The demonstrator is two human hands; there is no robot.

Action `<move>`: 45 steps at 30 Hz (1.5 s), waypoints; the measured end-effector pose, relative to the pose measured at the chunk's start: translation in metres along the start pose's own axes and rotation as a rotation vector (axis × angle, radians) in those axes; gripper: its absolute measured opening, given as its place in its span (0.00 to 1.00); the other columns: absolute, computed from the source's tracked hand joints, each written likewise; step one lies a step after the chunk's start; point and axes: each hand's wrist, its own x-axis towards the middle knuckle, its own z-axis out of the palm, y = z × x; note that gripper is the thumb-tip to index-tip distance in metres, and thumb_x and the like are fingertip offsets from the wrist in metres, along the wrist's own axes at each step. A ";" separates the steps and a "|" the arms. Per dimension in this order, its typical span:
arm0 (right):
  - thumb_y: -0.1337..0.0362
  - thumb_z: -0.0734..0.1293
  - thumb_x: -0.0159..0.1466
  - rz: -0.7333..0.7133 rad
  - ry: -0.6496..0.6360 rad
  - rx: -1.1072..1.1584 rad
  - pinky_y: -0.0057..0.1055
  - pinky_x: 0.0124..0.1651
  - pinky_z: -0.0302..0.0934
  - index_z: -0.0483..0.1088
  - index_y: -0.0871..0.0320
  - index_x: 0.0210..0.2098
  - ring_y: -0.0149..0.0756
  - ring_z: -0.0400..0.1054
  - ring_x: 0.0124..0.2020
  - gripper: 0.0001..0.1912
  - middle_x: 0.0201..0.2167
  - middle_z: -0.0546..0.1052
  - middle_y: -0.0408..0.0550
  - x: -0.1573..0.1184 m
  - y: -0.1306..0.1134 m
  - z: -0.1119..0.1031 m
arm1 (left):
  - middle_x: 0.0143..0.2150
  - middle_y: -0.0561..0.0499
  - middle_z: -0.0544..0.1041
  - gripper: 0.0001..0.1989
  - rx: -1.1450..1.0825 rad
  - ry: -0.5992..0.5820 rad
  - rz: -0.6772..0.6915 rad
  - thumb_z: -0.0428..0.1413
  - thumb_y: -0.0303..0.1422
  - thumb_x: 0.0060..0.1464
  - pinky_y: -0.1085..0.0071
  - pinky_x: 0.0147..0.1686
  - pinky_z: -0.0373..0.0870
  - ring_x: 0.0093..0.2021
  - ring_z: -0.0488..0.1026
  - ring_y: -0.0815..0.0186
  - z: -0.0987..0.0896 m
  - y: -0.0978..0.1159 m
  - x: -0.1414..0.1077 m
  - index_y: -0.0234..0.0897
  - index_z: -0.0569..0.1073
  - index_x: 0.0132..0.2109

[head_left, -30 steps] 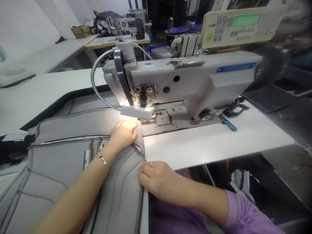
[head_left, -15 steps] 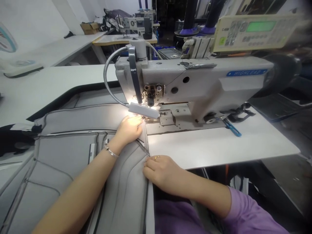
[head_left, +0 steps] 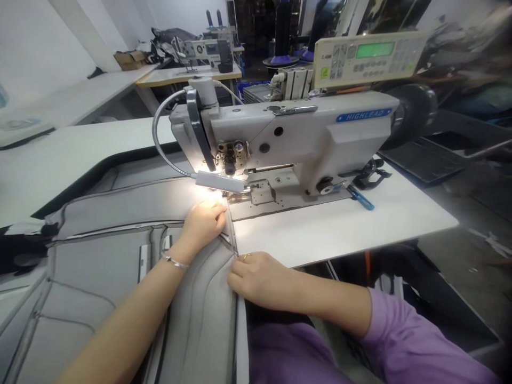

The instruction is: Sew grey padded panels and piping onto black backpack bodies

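Grey fabric panel (head_left: pixel 204 320), matte, dark trim along the seams, curved stitch lines on the near section, white strip (head_left: pixel 143 261) with black marks mid-panel. Lies spread on the white surface (head_left: pixel 296 240), left of the sewing machine (head_left: pixel 256 125) bed; right edge runs from beside the needle area toward the operator. Left hand (head_left: pixel 204 226) flat on the panel just in front of the lamp (head_left: pixel 219 182); glare on its fingertips, can't tell if those fingers pinch or only press. Right hand (head_left: pixel 260 280): fingers curled narrow, holding the panel's right edge closer to the body.
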 end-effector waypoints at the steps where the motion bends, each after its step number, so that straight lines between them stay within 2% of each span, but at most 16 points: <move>1: 0.76 0.56 0.63 -0.005 -0.008 -0.002 0.29 0.26 0.52 0.61 0.59 0.26 0.31 0.57 0.24 0.11 0.25 0.65 0.44 0.000 0.000 -0.001 | 0.40 0.46 0.78 0.14 -0.013 0.003 0.012 0.46 0.29 0.54 0.61 0.46 0.68 0.44 0.73 0.59 -0.003 0.004 -0.004 0.37 0.77 0.38; 5: 0.77 0.57 0.62 -0.005 -0.032 -0.022 0.29 0.26 0.52 0.60 0.59 0.26 0.30 0.58 0.24 0.10 0.25 0.66 0.44 0.000 0.002 0.000 | 0.41 0.45 0.77 0.13 -0.094 -0.014 0.107 0.47 0.30 0.56 0.62 0.45 0.69 0.44 0.73 0.59 -0.010 0.014 -0.015 0.37 0.76 0.39; 8: 0.76 0.57 0.61 -0.015 -0.039 -0.030 0.29 0.25 0.51 0.60 0.59 0.26 0.30 0.58 0.24 0.10 0.24 0.66 0.44 0.003 0.007 0.003 | 0.41 0.45 0.77 0.13 -0.110 -0.014 0.108 0.46 0.31 0.57 0.63 0.45 0.70 0.45 0.73 0.59 -0.010 0.013 -0.015 0.38 0.75 0.39; 16: 0.75 0.58 0.58 -0.099 0.056 -0.106 0.29 0.21 0.46 0.59 0.59 0.23 0.30 0.57 0.20 0.09 0.21 0.64 0.43 0.018 0.021 0.014 | 0.41 0.44 0.77 0.13 -0.118 0.055 0.160 0.46 0.29 0.55 0.62 0.45 0.70 0.44 0.73 0.59 0.005 -0.007 -0.001 0.37 0.75 0.39; 20: 0.73 0.59 0.57 -0.156 0.146 -0.122 0.28 0.20 0.46 0.58 0.59 0.22 0.30 0.56 0.19 0.09 0.20 0.63 0.42 0.025 0.032 0.026 | 0.41 0.45 0.77 0.15 -0.095 0.069 0.174 0.45 0.27 0.54 0.62 0.42 0.69 0.42 0.72 0.59 0.008 -0.017 0.008 0.38 0.76 0.40; 24: 0.72 0.60 0.56 -0.145 0.267 -0.114 0.27 0.20 0.46 0.57 0.58 0.20 0.28 0.53 0.19 0.10 0.20 0.61 0.42 0.029 0.042 0.035 | 0.32 0.48 0.77 0.13 -0.076 0.101 0.149 0.46 0.28 0.55 0.65 0.38 0.67 0.35 0.72 0.61 0.011 -0.026 0.014 0.39 0.76 0.34; 28: 0.73 0.60 0.57 -0.082 0.288 -0.128 0.27 0.24 0.50 0.57 0.59 0.21 0.28 0.52 0.20 0.10 0.21 0.61 0.42 0.030 0.049 0.040 | 0.23 0.52 0.73 0.14 -0.126 0.155 0.161 0.48 0.30 0.56 0.69 0.33 0.65 0.27 0.69 0.66 0.017 -0.036 0.021 0.38 0.73 0.25; 33: 0.75 0.58 0.57 0.000 0.297 -0.067 0.26 0.29 0.54 0.61 0.60 0.24 0.30 0.56 0.25 0.08 0.25 0.65 0.44 0.031 0.060 0.041 | 0.21 0.53 0.73 0.15 -0.159 0.246 0.155 0.48 0.31 0.56 0.69 0.34 0.65 0.26 0.68 0.67 0.019 -0.041 0.033 0.37 0.70 0.22; 35: 0.75 0.57 0.58 0.021 0.315 -0.052 0.27 0.30 0.55 0.62 0.60 0.26 0.31 0.57 0.26 0.08 0.26 0.66 0.45 0.029 0.062 0.038 | 0.25 0.52 0.74 0.14 -0.158 0.174 0.134 0.47 0.31 0.57 0.68 0.37 0.65 0.29 0.69 0.65 0.011 -0.036 0.033 0.37 0.71 0.25; 37: 0.75 0.56 0.60 0.011 0.350 -0.029 0.27 0.30 0.55 0.62 0.60 0.25 0.31 0.55 0.25 0.10 0.25 0.65 0.45 0.024 0.060 0.034 | 0.31 0.50 0.76 0.12 -0.146 0.030 0.135 0.47 0.32 0.58 0.66 0.40 0.65 0.35 0.70 0.63 0.000 -0.030 0.025 0.37 0.72 0.32; 39: 0.72 0.57 0.62 -0.085 0.392 0.016 0.27 0.28 0.53 0.61 0.59 0.23 0.30 0.54 0.23 0.11 0.23 0.64 0.43 0.019 0.054 0.032 | 0.40 0.48 0.76 0.10 -0.131 -0.105 0.154 0.47 0.34 0.59 0.62 0.45 0.64 0.42 0.70 0.60 -0.009 -0.026 0.014 0.38 0.72 0.41; 40: 0.71 0.58 0.62 -0.156 0.420 0.042 0.27 0.26 0.52 0.61 0.59 0.23 0.29 0.54 0.23 0.11 0.22 0.63 0.42 0.017 0.049 0.031 | 0.44 0.47 0.75 0.11 -0.133 -0.135 0.156 0.47 0.34 0.59 0.60 0.48 0.63 0.46 0.69 0.59 -0.012 -0.026 0.008 0.38 0.71 0.45; 42: 0.68 0.60 0.62 -0.292 0.481 0.075 0.27 0.23 0.49 0.60 0.58 0.23 0.29 0.55 0.21 0.10 0.20 0.61 0.40 0.014 0.040 0.030 | 0.47 0.46 0.73 0.12 -0.156 -0.129 0.133 0.48 0.35 0.59 0.58 0.51 0.61 0.50 0.67 0.58 -0.013 -0.026 -0.001 0.38 0.69 0.48; 45: 0.68 0.63 0.59 -0.366 0.527 0.073 0.27 0.21 0.46 0.58 0.57 0.22 0.28 0.54 0.18 0.11 0.18 0.59 0.38 0.013 0.029 0.032 | 0.43 0.46 0.74 0.10 -0.196 -0.067 0.072 0.51 0.38 0.58 0.60 0.48 0.64 0.47 0.68 0.58 -0.007 -0.027 -0.005 0.38 0.70 0.43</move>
